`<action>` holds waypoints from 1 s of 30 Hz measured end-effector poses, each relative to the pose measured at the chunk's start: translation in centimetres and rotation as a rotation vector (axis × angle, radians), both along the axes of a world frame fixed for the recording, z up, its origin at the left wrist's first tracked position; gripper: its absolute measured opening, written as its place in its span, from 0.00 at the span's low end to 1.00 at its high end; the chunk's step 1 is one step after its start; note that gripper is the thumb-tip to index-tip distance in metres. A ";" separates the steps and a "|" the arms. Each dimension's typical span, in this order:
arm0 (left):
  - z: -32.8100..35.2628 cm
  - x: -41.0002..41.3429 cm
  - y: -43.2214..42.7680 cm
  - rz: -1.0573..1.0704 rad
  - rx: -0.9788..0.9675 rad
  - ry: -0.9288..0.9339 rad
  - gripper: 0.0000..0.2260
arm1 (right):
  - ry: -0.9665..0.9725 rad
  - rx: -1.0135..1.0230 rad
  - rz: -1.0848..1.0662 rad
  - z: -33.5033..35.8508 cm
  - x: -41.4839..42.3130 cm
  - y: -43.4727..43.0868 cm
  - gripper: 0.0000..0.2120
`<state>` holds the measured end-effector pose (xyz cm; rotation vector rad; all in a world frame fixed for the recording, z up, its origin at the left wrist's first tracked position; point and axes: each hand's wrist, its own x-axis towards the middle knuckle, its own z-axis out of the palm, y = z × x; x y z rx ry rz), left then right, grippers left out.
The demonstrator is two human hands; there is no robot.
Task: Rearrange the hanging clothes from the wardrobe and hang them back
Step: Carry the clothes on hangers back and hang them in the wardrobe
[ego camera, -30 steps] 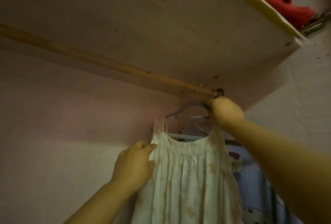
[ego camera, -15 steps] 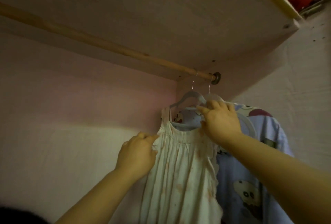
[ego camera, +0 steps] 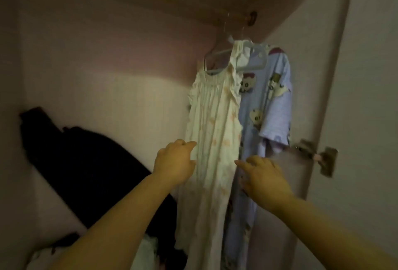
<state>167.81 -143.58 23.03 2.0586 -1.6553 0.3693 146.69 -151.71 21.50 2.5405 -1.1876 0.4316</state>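
White dress point(ego camera: 213, 118) hangs beside blue shirt point(ego camera: 273, 101) (both on hangers point(ego camera: 217, 53)); left hand point(ego camera: 174, 159) touches dress; right hand point(ego camera: 262, 174) spread.

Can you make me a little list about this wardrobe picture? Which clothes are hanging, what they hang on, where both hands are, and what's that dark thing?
Hanging clothes: white dress, with blue cartoon-print top on its right
Hung on: pale hangers, high up in the right corner
Left hand: at the dress's left edge; grip unclear
Right hand: fingers stretched out, by the dress's right edge
Dark thing: dark clothes heaped low on the left
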 end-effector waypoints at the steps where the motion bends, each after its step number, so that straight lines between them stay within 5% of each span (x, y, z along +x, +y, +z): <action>1: -1.5 -1.4 1.6 -0.001 0.032 0.000 0.24 | 0.015 0.048 -0.011 -1.8 -1.4 1.6 0.25; 8: -10.7 -10.8 11.6 -0.072 0.269 0.000 0.17 | 0.000 0.351 -0.120 -11.3 -12.4 13.2 0.22; 17: -16.2 -21.2 20.5 -0.341 0.391 -0.085 0.18 | -0.132 0.428 -0.399 -16.9 -25.3 28.5 0.26; 30: -21.6 -43.5 41.3 -1.053 0.448 -0.163 0.22 | -0.305 0.462 -1.113 -20.5 -40.8 65.2 0.26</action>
